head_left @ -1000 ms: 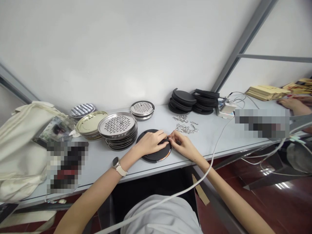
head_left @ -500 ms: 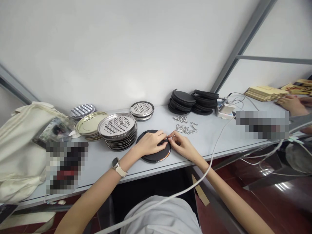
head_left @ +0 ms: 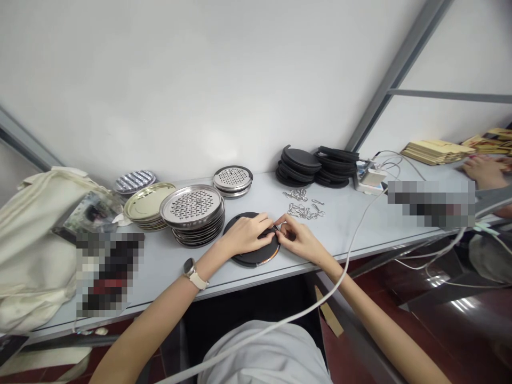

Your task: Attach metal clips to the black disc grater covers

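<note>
A black round disc (head_left: 256,257) with a shiny metal rim on its near right side lies flat on the table in front of me. My left hand (head_left: 252,234) rests over it, thumb and fingers closing on its upper right part. At the disc's right edge, my right hand (head_left: 294,236) pinches a small metal piece (head_left: 275,228), mostly hidden between the fingertips. Both hands' fingertips nearly meet there. Just beyond them lies a loose pile of small metal snap hooks (head_left: 302,212), with more hooks (head_left: 296,195) behind.
Stacked perforated metal grater plates (head_left: 194,205) stand left of the disc, beside gold-coloured plates (head_left: 148,200). A smaller grater stack (head_left: 233,178) is behind. Black round pieces (head_left: 300,162) are piled at the wall. A white cable (head_left: 352,240) crosses before my right arm. A co-worker's hand (head_left: 482,170) is far right.
My right hand's fingers have shifted slightly at the disc's edge, still pinched. My left hand stays on the disc. The co-worker's hand has moved a little to the right.
</note>
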{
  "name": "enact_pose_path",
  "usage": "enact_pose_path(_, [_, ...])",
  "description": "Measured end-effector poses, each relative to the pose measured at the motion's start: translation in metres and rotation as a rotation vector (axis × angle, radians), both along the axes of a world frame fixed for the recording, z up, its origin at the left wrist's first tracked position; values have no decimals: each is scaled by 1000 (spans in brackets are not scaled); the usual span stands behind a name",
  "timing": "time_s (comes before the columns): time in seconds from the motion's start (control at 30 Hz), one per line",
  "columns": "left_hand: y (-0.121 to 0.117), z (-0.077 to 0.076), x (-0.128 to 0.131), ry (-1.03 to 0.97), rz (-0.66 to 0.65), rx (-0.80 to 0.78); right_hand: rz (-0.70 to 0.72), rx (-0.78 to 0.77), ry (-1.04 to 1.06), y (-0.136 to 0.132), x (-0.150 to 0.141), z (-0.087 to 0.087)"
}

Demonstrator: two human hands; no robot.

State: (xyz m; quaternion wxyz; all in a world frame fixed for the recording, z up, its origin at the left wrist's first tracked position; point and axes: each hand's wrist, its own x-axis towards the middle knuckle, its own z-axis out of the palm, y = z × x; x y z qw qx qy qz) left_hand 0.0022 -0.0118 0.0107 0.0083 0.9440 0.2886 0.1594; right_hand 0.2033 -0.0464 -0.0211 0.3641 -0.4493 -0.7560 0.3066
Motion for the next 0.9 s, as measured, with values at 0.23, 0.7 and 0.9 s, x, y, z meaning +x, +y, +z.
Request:
enact_pose_path(0.23, [1, -1, 0, 1, -10, 11, -4, -6, 19, 0, 1, -1])
enact_pose_path(0.7, [1, 0, 0, 19, -8, 10, -3, -26, 17, 0, 2, 1])
enact_pose_path(0.9, [0, 0, 0, 22, -2, 13, 2, -32, 26, 0, 2, 0])
